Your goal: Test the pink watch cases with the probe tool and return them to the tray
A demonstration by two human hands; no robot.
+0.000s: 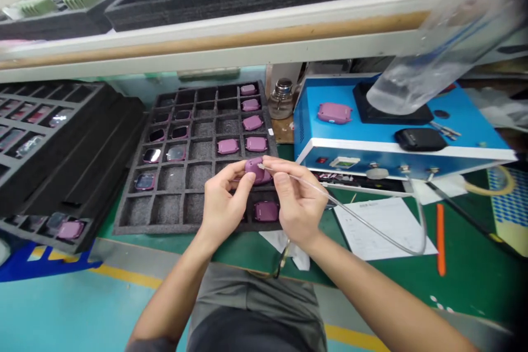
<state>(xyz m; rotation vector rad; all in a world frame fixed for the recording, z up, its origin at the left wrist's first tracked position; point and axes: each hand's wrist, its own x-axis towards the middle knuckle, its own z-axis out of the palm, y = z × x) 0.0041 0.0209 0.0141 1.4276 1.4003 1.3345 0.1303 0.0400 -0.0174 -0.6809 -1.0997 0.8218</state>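
**Clear tube at purple watch casing**

Left hand pinches the casing, right hand the tube; both come together between the grips, above the foam tray. Seemingly an aligning step; the next move calls for steadiness.

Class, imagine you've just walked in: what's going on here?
A person's left hand holds a small, rounded, purple plastic-looking case, while the right hand holds the end of a thin, clear tube at it. The tube runs to a blue box-shaped machine. The case is above a black foam compartment tray, with similar purple cases in some compartments.
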